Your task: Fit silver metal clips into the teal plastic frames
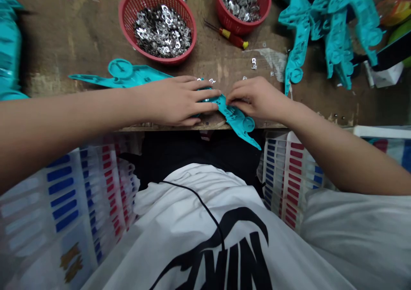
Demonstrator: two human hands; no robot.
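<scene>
A turquoise plastic moulded part lies at the table's front edge, its pointed end reaching past the edge. My left hand rests over it, fingers stretched out and palm down; the thumb is hidden. At the part's upper edge my right hand has its fingertips pinched together, and whatever is between them is too small to make out. Another turquoise length with a round disc extends left behind my left forearm; whether it joins the first is hidden. Small metal clips lie scattered near my hands.
Two red baskets at the back hold many small metal pieces. A screwdriver lies between them and my right hand. More turquoise parts are piled at the back right and far left. Plastic crates stand below the table edge.
</scene>
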